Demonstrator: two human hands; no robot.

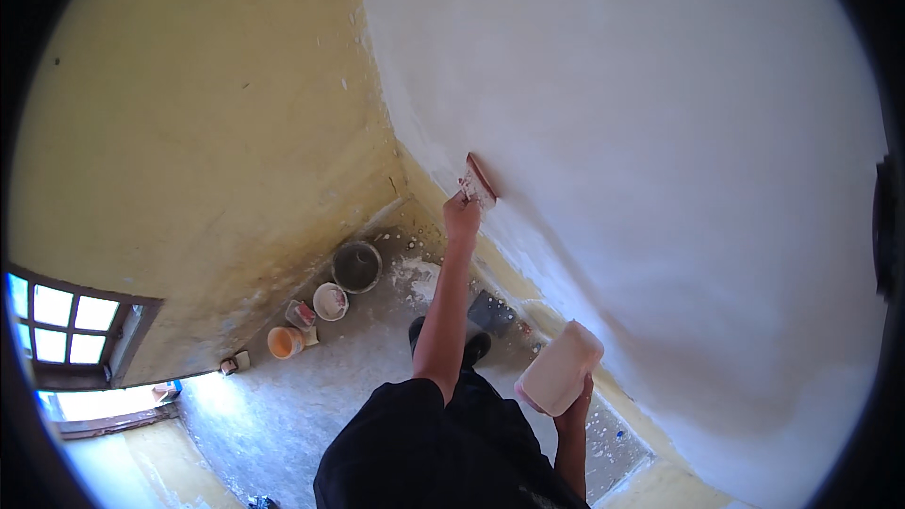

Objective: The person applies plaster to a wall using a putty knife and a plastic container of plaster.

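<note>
My left hand is closed around a putty knife with a reddish-brown edge and white smears. Its blade lies against the white-coated wall, low down near the corner. My right hand grips a pale, rounded-rectangular plastic tub at its lower right side, close to the same wall. What is in the tub cannot be made out. The fingers of my right hand are partly hidden behind it.
A bare yellow wall meets the white one in a corner. Along its foot stand a dark bucket, a white bucket, a small red-and-white container and an orange bucket. White splashes mark the grey floor. A window is at left.
</note>
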